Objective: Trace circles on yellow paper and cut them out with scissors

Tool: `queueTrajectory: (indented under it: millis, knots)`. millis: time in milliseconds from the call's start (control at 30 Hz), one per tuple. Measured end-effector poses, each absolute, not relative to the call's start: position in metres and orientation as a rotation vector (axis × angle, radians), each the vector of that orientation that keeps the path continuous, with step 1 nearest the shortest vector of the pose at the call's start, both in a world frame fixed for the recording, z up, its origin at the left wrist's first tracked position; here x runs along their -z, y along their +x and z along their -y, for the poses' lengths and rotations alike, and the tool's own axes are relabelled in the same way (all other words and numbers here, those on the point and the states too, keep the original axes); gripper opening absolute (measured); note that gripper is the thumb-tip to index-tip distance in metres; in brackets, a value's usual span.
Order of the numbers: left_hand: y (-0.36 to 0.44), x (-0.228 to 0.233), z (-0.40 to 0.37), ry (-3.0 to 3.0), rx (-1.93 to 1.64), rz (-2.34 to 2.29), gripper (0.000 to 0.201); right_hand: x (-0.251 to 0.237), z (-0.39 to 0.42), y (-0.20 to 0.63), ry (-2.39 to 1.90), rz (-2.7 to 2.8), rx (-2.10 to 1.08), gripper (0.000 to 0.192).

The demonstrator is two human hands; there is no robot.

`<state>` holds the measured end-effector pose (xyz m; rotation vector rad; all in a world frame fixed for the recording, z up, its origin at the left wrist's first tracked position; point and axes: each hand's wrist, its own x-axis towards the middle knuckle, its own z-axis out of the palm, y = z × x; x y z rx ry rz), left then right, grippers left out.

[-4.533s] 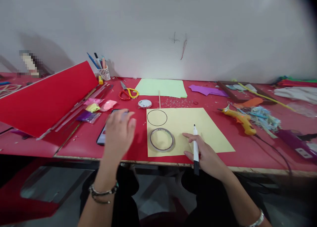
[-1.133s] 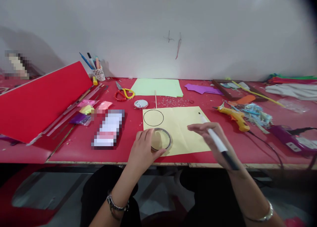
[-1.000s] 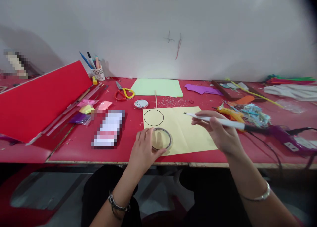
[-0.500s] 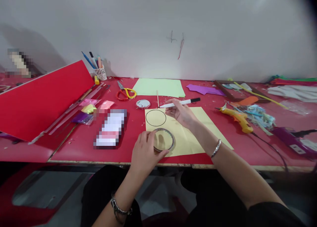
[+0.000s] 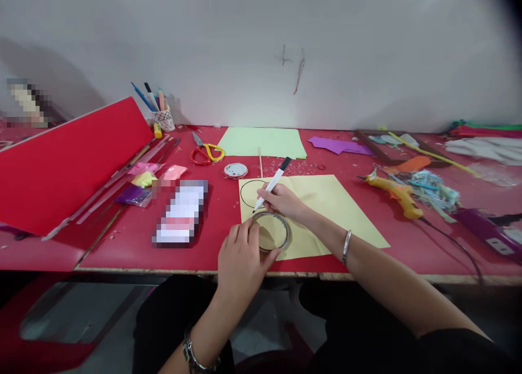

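Note:
My left hand holds a thin ring, which looks like a tape roll, flat on a yellow sheet of paper. Its fingers press the ring's left side, and the thumb lies against the lower right edge. In my right hand is a white marker, black cap on its back end. The marker's tip points down by the ring's upper left edge; whether it touches the paper I cannot tell. Just above the ring a black drawn circle shows on the sheet, partly covered by my right hand.
Left of the sheet lies a blurred-out phone. Behind are scissors, a round lid, a thin stick and green paper. A yellow glue gun with its cord lies right. A red board leans at left.
My right hand has moved down and left, bringing the marker from above the sheet's top edge to the ring, now more upright. My left hand still holds the ring.

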<state>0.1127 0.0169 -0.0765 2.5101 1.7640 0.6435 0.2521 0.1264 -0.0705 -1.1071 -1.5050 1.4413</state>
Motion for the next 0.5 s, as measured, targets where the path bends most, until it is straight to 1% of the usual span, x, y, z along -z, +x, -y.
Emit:
queueTrajectory:
  millis: [300,500]
  knots:
    - [0.1142,0.0769,-0.017,2.514,-0.618,-1.769,0.056,0.0704,-0.1233,0.2512,-1.103,1.613,-1.388,0.028]
    - [0.1144,0.0787,-0.017,2.505,-0.662,-1.796,0.064,0.0729,-0.1241,0.2509,-1.116,1.68,-1.359,0.027]
